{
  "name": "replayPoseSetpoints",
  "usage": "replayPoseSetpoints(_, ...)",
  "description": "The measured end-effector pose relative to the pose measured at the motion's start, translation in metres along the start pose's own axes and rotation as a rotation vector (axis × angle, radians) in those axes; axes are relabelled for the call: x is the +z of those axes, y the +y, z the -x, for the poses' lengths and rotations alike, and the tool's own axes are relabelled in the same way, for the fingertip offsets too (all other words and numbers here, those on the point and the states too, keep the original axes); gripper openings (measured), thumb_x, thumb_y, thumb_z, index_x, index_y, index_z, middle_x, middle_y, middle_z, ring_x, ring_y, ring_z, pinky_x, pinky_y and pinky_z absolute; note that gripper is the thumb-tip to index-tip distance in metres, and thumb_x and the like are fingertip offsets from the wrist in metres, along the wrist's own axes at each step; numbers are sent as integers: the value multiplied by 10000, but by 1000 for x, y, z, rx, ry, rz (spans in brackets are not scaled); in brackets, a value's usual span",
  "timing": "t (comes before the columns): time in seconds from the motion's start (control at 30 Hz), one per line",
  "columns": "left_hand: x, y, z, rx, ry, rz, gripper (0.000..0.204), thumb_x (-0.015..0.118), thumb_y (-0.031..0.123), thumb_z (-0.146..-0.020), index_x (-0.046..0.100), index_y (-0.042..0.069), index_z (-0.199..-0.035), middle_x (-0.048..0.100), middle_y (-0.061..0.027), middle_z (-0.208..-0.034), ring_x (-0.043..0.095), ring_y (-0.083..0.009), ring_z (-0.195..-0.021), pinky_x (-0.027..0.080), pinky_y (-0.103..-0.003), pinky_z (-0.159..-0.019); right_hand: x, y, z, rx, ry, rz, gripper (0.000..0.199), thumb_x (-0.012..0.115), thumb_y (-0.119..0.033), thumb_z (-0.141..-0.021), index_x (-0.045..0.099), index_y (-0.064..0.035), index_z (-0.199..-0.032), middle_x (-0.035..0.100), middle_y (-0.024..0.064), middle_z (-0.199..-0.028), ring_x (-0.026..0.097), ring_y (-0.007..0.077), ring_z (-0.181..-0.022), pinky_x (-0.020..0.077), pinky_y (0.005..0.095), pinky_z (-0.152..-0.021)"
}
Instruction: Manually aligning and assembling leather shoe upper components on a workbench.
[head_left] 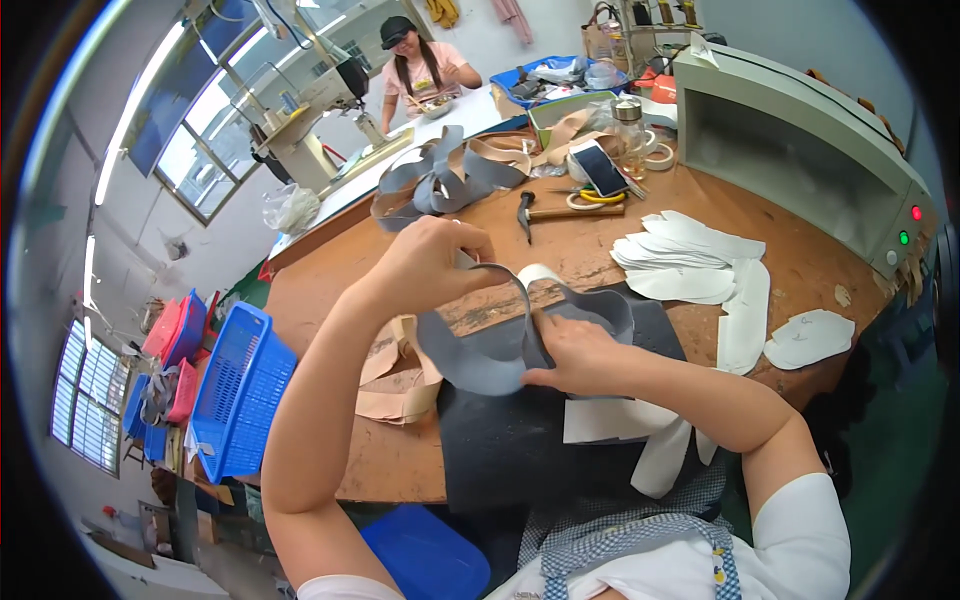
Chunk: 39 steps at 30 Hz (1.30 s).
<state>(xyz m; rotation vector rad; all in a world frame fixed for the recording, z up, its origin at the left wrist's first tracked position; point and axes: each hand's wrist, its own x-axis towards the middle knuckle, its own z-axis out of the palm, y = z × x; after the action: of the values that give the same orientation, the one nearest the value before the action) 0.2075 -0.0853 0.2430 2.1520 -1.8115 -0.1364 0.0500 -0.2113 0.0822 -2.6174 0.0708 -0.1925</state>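
Observation:
A long grey leather-like strip (468, 366) hangs in loops above the black mat (495, 460) in front of me. My left hand (440, 262) is raised, its fingers pinched on the strip's upper left end. Lower and to the right, my right hand (575, 352) grips the middle of the strip, fingers closed round its edge. More of the strip curves behind my right hand. Beige strips (405, 402) lie left of the mat, beneath the grey loop. White cut pieces (605, 420) rest on the mat under my right forearm.
A hammer (575, 212), yellow-handled scissors (600, 197) and a phone (598, 170) lie farther back beside a grey strip heap (450, 175). White pieces (690, 255) are stacked right, near a grey machine (800, 150). A blue basket (240, 390) stands left. Across the table sits a person (425, 75).

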Motion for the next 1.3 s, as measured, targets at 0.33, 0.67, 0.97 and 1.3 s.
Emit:
replayPoseSetpoints(0.33, 7, -28, 15, -11, 103, -289, 184, 692, 248, -910, 711, 65, -897, 639, -110, -828, 609, -310, -765, 483, -409, -711, -65, 27, 30, 19, -513, -1275, 421, 421, -379, -1064, 587, -17, -1201, 725, 153, -847, 673, 151, -618, 486, 272, -534)
replayPoseSetpoints(0.67, 64, 7, -28, -319, 32, 441, 330, 597, 314, -993, 637, 24, -1147, 689, -140, -1024, 644, -233, -984, 501, -365, -858, -61, 32, 6, 262, -119, -1292, 333, 460, -332, -1058, 564, -27, -1139, 724, 144, -925, 665, 167, -638, 547, 288, -609)
replayPoseSetpoints(0.97, 81, -23, -12, -267, 130, 439, 200, 548, 50, -923, 661, -7, -1076, 671, -89, -840, 616, -140, -756, 498, -290, -686, -49, 38, 8, 164, -223, -1137, 313, 416, -189, -1055, 585, -19, -1257, 707, 134, -875, 671, 152, -672, 556, 280, -640)
replayPoseSetpoints(1.3, 55, -52, -38, -55, 165, 211, 151, 560, 87, -952, 663, 3, -1024, 514, -36, -643, 460, -101, -604, 402, -280, -572, -87, 39, 42, 215, -311, -1001, 292, 488, -189, -1028, 660, 1, -1167, 713, 123, -798, 642, 127, -628, 525, 257, -615)
